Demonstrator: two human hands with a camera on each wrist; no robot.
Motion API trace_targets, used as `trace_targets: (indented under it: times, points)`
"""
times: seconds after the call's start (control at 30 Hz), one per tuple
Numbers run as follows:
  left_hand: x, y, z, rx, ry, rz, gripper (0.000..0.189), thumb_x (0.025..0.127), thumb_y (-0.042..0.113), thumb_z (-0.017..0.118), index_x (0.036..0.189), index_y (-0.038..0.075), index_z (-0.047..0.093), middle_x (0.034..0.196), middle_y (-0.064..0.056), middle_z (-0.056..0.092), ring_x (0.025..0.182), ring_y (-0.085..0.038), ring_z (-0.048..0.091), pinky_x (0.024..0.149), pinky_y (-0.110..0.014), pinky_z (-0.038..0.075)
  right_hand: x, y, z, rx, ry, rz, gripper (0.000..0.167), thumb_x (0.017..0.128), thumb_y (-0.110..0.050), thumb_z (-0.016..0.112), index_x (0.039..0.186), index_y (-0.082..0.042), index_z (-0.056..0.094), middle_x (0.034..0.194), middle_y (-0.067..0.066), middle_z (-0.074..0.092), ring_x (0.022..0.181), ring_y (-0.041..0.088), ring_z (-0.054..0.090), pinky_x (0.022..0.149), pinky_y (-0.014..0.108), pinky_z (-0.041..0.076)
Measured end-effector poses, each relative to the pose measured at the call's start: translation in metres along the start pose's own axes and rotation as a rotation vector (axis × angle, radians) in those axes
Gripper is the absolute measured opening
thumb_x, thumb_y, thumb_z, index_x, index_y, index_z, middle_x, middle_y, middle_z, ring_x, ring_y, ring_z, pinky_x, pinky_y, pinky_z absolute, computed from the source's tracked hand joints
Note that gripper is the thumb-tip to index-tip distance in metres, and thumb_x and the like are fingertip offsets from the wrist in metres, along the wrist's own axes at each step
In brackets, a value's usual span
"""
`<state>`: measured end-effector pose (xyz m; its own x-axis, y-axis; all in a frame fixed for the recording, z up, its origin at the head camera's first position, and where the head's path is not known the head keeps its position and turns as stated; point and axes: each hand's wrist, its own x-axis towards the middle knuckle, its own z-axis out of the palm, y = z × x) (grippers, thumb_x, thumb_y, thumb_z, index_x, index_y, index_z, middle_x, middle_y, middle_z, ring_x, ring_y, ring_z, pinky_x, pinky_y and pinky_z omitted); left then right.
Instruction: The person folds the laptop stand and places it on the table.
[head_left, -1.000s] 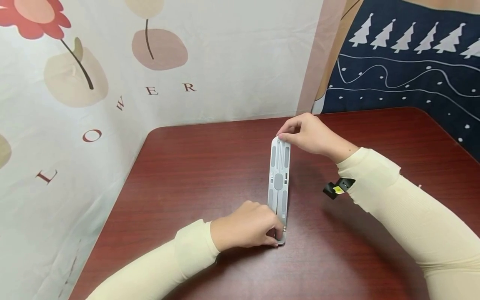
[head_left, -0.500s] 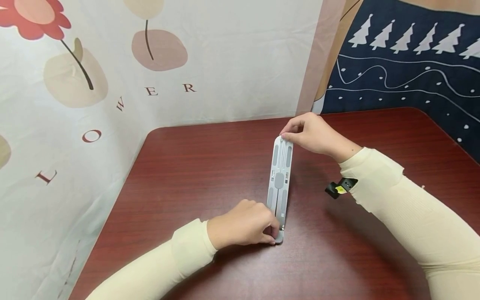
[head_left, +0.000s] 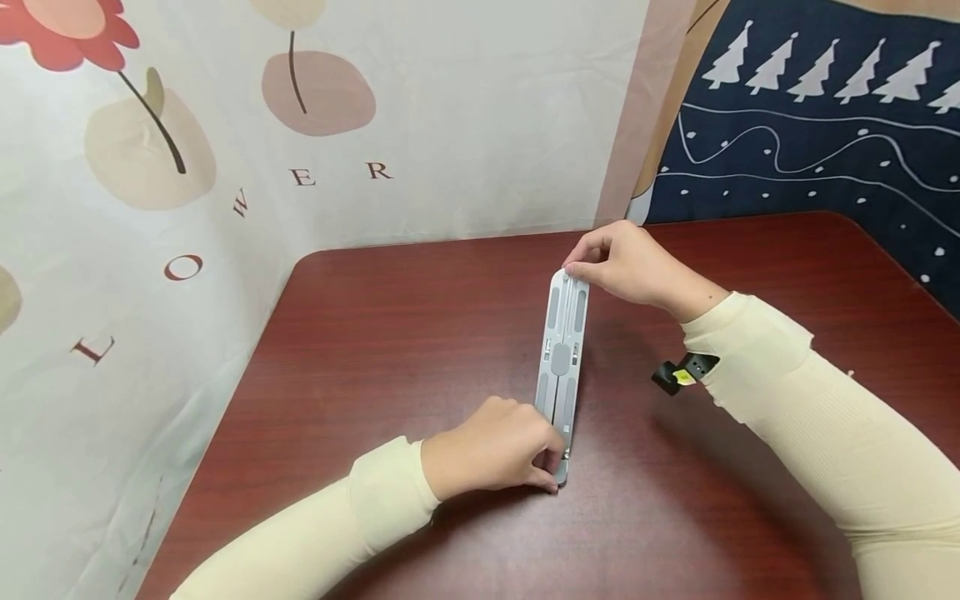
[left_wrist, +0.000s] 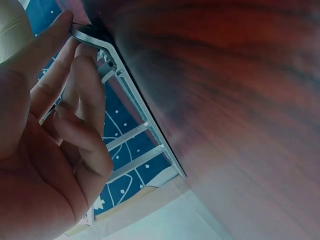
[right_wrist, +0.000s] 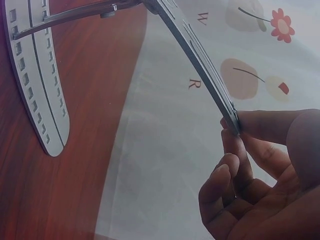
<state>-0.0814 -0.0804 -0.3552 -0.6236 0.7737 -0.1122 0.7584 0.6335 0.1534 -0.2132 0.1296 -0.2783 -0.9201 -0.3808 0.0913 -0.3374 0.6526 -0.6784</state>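
A silver folding laptop stand (head_left: pixel 560 360) with grey rubber pads stands partly unfolded on the table. The right wrist view shows its slotted base bar (right_wrist: pixel 42 100) low on the wood, a strut (right_wrist: pixel 95 11) rising from it, and the raised upper bar (right_wrist: pixel 200 62) slanting above. My right hand (head_left: pixel 628 262) pinches the far, upper end of that bar between thumb and fingertips. At the near, low end my left hand (head_left: pixel 498 446) pinches the stand's lip (left_wrist: pixel 90 36). Cross struts (left_wrist: pixel 134 162) show beneath the stand in the left wrist view.
The dark red wooden table (head_left: pixel 390 333) reaches back to a white printed cloth (head_left: pixel 480 125). A navy cloth with white trees (head_left: pixel 810 142) hangs at the back right. Under the right sleeve sits a small black wrist camera (head_left: pixel 678 375).
The stand's far end has shifted slightly to the right along with my right hand. My left hand stays at the near end, almost in place.
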Motion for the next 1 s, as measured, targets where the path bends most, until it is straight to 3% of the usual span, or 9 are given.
trace_targets:
  times: [0.73,1.0]
  points:
    - [-0.006,-0.011,-0.004,0.003,0.009,-0.050,0.029,0.075,0.049,0.083,0.065,0.035,0.060,0.057,0.023,0.048,0.058,0.001,0.048,0.051,-0.026,0.039,-0.005,0.007,-0.006,-0.016,0.035,0.022,0.012,0.093,-0.011,0.068,0.097,-0.007,0.077,0.078,0.014,0.064,0.076,0.023,0.049,0.059,0.030,0.039]
    - [-0.007,-0.013,-0.002,-0.003,0.029,-0.089,0.034,0.073,0.050,0.084,0.063,0.033,0.057,0.060,0.022,0.048,0.057,0.000,0.046,0.048,-0.026,0.036,-0.004,0.007,-0.008,-0.030,0.044,0.018,0.011,0.092,-0.010,0.068,0.096,-0.007,0.078,0.071,0.008,0.057,0.072,0.023,0.048,0.058,0.030,0.037]
